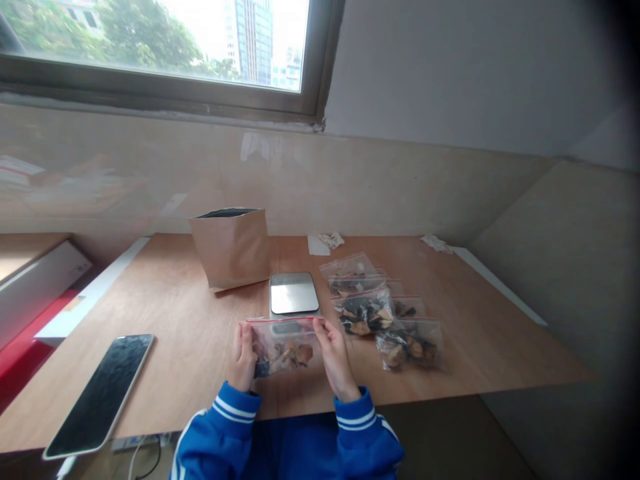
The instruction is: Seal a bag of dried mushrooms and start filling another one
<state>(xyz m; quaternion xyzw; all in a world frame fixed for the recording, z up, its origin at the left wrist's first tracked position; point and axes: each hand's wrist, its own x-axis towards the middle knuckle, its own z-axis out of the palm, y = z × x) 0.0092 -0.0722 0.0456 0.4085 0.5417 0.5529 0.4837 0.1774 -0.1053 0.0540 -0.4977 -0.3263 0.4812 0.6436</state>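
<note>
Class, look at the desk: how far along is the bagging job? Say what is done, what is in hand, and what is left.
Done: several filled bags lie in a row right of the scale. In hand: the left hand and right hand hold one filled bag by its top corners, in front of the scale. Left: the brown paper bag stands open behind; whether anything remains inside cannot be seen.

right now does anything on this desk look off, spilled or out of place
Nothing spilled. The zip bag between the left hand and right hand looks intact, and the filled bags lie in a loose pile. Only oddity: the phone lies close to the table's near edge.
</note>
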